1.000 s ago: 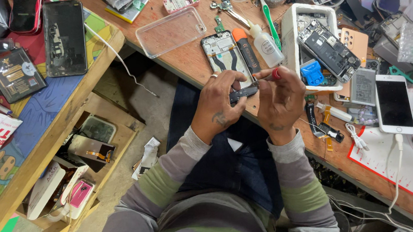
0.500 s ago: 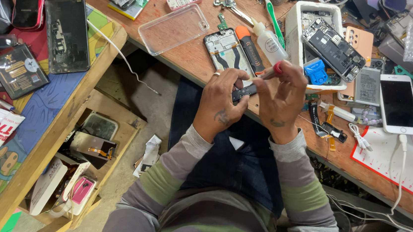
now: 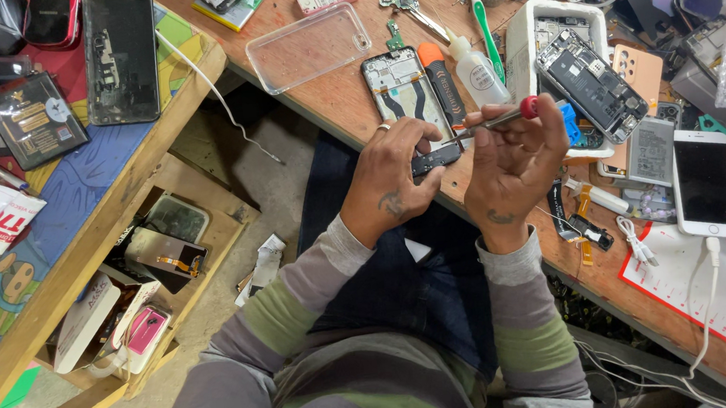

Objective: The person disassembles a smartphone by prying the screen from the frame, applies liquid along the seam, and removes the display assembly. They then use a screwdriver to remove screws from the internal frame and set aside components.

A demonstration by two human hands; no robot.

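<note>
Both hands closed, right hand (image 3: 512, 160) gripping screwdriver (image 3: 496, 120), left hand (image 3: 395, 175) pinching small black part (image 3: 434, 160)

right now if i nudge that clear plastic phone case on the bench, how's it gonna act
The clear phone case is probably very light: thin, see-through walls and nothing inside. It lies flat on the wooden bench, so it should slide rather than tip or roll. It likely flexes if pinched by one edge, being a thin open shell, though how soft the material is cannot be told.
</note>
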